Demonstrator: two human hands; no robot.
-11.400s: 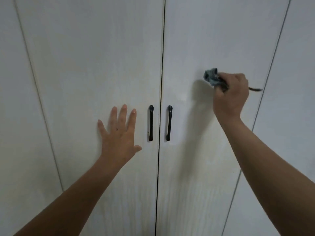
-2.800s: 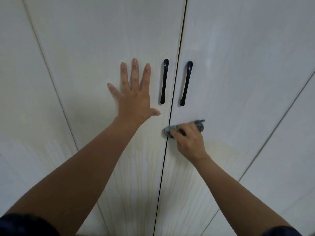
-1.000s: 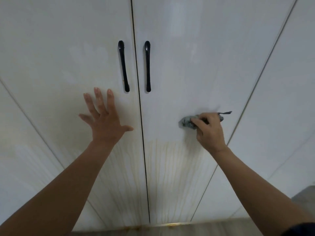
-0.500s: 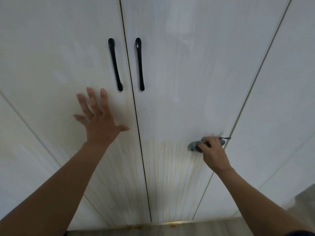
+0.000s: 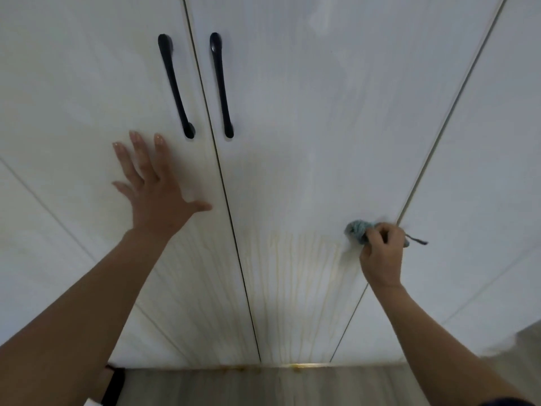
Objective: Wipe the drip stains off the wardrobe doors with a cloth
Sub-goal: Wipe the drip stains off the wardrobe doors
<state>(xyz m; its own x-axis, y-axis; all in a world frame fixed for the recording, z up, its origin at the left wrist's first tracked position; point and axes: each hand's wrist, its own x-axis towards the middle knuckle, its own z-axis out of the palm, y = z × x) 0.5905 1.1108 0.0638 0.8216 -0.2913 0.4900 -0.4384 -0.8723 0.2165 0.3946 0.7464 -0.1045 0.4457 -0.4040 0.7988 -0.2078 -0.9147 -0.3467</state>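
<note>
Two white wardrobe doors meet at a centre seam, the left door (image 5: 87, 92) and the right door (image 5: 316, 112). Yellowish drip stains (image 5: 295, 282) run down the lower part of both doors to the bottom edge. My right hand (image 5: 380, 256) grips a bunched grey-blue cloth (image 5: 357, 230) and presses it against the right door near its right edge, at the top of the stained area. A thin strand of the cloth sticks out to the right. My left hand (image 5: 155, 189) lies flat with spread fingers on the left door below the handle.
Two black bar handles (image 5: 175, 86) (image 5: 221, 83) flank the seam. More white panels stand at either side (image 5: 483, 142). Wood-look floor (image 5: 263, 388) shows under the doors, with a foot in a dark strap (image 5: 109, 382) at the lower left.
My right hand has carried the cloth down and rightward on the right door, from mid-panel to its right edge. The view has tilted lower; my left hand stays flat on the left door.
</note>
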